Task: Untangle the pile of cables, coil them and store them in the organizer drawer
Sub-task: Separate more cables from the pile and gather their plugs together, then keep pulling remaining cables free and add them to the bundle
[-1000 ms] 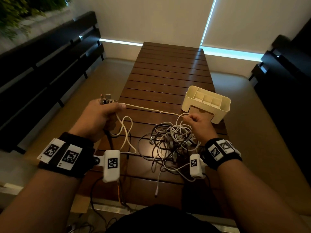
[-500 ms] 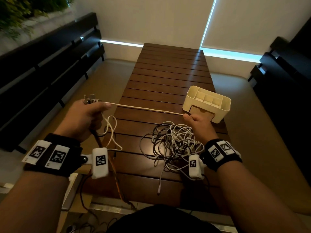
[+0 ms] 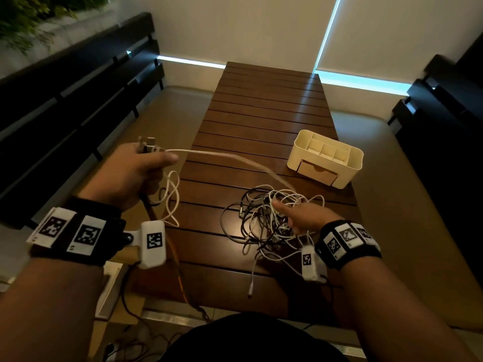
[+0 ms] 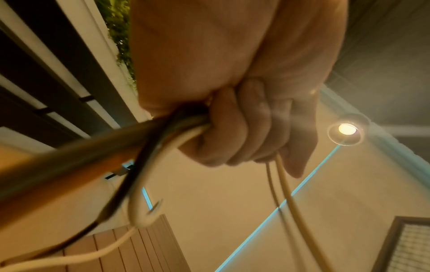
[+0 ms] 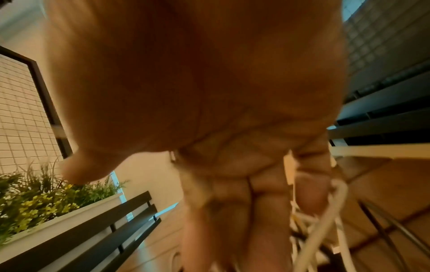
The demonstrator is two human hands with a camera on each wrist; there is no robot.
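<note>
My left hand (image 3: 136, 173) is held in the air left of the table, fist closed round a bundle of cables; their connectors (image 3: 146, 146) stick out above the thumb. In the left wrist view the left hand (image 4: 244, 132) grips white, black and brown strands. A white cable (image 3: 222, 154) sags from that fist across to the tangled pile (image 3: 251, 223) of white and dark cables on the table. My right hand (image 3: 300, 216) lies on the pile with its fingers stretched out; the right wrist view shows those fingers (image 5: 244, 211) straight beside white loops (image 5: 325, 226).
The cream organizer (image 3: 350, 173) stands on the table's right side, its drawer (image 3: 317, 172) closed and facing me. The slatted wooden table (image 3: 261, 113) runs away ahead. Dark benches (image 3: 65, 100) flank both sides. A brown cable (image 3: 177, 259) hangs from my left fist over the edge.
My right hand has let go of the white cable and dropped back onto the pile. The cable, taut before, now sags. My left hand shifted slightly right.
</note>
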